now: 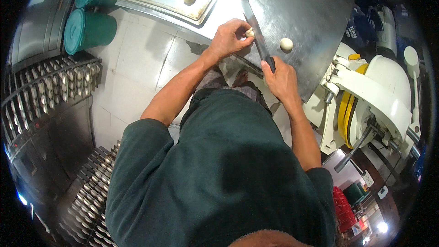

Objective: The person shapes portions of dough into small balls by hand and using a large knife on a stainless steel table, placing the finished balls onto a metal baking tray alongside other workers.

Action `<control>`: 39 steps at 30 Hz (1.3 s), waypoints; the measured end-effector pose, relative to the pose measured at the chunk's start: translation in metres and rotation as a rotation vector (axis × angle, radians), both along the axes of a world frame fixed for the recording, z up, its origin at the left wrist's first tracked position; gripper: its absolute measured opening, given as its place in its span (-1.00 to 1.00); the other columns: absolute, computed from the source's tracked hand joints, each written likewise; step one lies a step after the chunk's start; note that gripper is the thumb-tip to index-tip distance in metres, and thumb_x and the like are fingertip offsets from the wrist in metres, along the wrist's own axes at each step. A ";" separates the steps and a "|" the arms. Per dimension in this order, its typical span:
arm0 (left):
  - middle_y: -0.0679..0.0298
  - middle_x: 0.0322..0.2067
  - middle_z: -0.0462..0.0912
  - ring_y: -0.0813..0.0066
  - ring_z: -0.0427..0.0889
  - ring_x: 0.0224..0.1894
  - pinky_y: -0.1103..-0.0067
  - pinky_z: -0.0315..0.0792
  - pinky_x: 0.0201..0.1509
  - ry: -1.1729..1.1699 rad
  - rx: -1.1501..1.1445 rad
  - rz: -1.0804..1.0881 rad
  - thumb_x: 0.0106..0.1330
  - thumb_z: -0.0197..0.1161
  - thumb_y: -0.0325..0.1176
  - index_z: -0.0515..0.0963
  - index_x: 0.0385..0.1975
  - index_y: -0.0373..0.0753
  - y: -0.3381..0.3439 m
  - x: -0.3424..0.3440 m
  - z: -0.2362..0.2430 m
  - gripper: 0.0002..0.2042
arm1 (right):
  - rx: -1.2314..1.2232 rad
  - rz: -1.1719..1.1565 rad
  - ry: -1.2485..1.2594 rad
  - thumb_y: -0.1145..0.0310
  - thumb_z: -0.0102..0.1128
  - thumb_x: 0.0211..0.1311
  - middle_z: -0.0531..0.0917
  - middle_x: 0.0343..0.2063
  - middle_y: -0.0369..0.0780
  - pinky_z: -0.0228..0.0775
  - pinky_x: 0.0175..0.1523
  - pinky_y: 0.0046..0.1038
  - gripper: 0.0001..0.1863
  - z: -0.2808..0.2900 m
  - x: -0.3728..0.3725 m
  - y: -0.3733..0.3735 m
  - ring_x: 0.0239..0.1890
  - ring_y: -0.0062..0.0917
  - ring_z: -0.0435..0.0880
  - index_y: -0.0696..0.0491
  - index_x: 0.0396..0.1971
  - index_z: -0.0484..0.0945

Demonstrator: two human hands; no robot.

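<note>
Between the thumb and fingers of my left hand (pixel 232 39) is a small piece of pale dough (pixel 249 33), held over the front edge of the metal table (pixel 315 0). My right hand (pixel 281 80) grips the black handle of a long, straight-bladed knife (pixel 257 29). Its blade points away from me and passes right beside the dough piece; whether the two touch, I cannot tell. To the right of the blade, a round dough ball (pixel 286 44) rests on the table.
A baking tray (pixel 160 7) with several dough pieces lies at the table's far left. Green lidded bins (pixel 89 32) stand on the left floor, near racks of metal pans (pixel 55 87). A large white machine with a yellow ring (pixel 379 87) stands close on the right.
</note>
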State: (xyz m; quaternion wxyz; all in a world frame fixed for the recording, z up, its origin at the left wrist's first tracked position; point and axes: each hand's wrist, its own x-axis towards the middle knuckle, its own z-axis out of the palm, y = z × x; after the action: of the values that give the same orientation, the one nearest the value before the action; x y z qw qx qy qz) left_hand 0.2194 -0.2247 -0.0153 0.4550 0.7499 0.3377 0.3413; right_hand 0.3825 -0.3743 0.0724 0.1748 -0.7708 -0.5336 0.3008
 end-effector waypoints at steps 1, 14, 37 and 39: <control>0.20 -0.29 0.72 0.45 0.75 -0.26 0.53 0.63 -0.17 -0.002 -0.021 -0.004 0.06 0.58 -0.42 0.65 -0.18 -0.30 0.000 0.001 0.002 -0.67 | -0.014 -0.016 0.003 0.10 0.23 0.38 0.65 -0.50 0.10 0.42 -0.25 0.03 -0.63 0.005 0.003 -0.005 -0.37 0.12 0.66 0.16 -0.35 0.57; 0.11 -0.12 0.62 0.17 0.69 -0.12 0.41 0.60 -0.09 0.010 0.118 -0.080 0.17 0.47 -0.40 0.56 -0.05 -0.27 -0.049 0.096 -0.008 -0.64 | -0.023 -0.171 -0.066 0.16 0.27 0.38 0.62 -0.57 0.03 0.45 -0.33 -0.13 -0.68 0.011 0.066 -0.097 -0.49 -0.01 0.65 0.17 -0.29 0.59; 0.11 -0.09 0.66 0.29 0.74 -0.08 0.46 0.63 -0.01 0.015 0.000 -0.125 0.17 0.49 -0.39 0.55 0.03 -0.30 -0.054 0.083 0.003 -0.57 | 0.007 -0.187 0.042 0.16 0.29 0.38 0.62 -0.57 0.01 0.43 -0.35 -0.15 -0.69 0.010 0.065 -0.113 -0.48 -0.03 0.66 0.14 -0.32 0.58; 0.13 -0.13 0.67 0.32 0.75 -0.13 0.48 0.64 -0.06 0.018 0.025 -0.126 0.18 0.48 -0.41 0.59 -0.02 -0.30 -0.053 0.084 0.000 -0.63 | 0.018 -0.173 0.027 0.16 0.29 0.38 0.64 -0.54 0.03 0.45 -0.33 -0.12 -0.70 0.010 0.064 -0.113 -0.44 0.01 0.68 0.14 -0.29 0.58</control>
State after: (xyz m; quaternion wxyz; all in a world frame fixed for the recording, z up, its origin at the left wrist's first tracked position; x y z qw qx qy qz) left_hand 0.3029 -0.2774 -0.0149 0.4632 0.7784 0.2896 0.3094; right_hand 0.4464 -0.4868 0.0822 0.2140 -0.8083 -0.4654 0.2904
